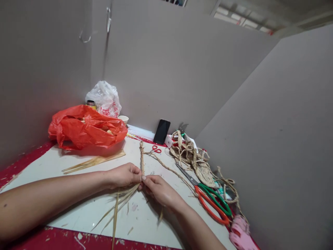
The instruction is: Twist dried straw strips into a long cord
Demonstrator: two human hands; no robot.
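Head view: the lower end of a narrow fiber braid (142,159) is pinched between the two hands at the middle of a pale sheet (145,232). The fingers of the left hand (126,176) are curled closed, the thumb being pressed against the bent forefinger at the braid's left side. The fingers of the right hand (158,189) are likewise drawn together, the thumb tip being brought to the same point, so that the two sets of fingertips are nearly in contact; which strand is gripped by each finger cannot be told. The finished length of the braid is extended straight away from the fingertips, toward the wall, while loose strands (116,215) are fanned out below the left hand toward the near edge. A thin twisted cord (171,169) is laid out from near the braid's far end toward large scissors (208,198), which are placed to the right of the right hand. Small red-handled scissors (156,149) are seen just beside the braid's far portion.
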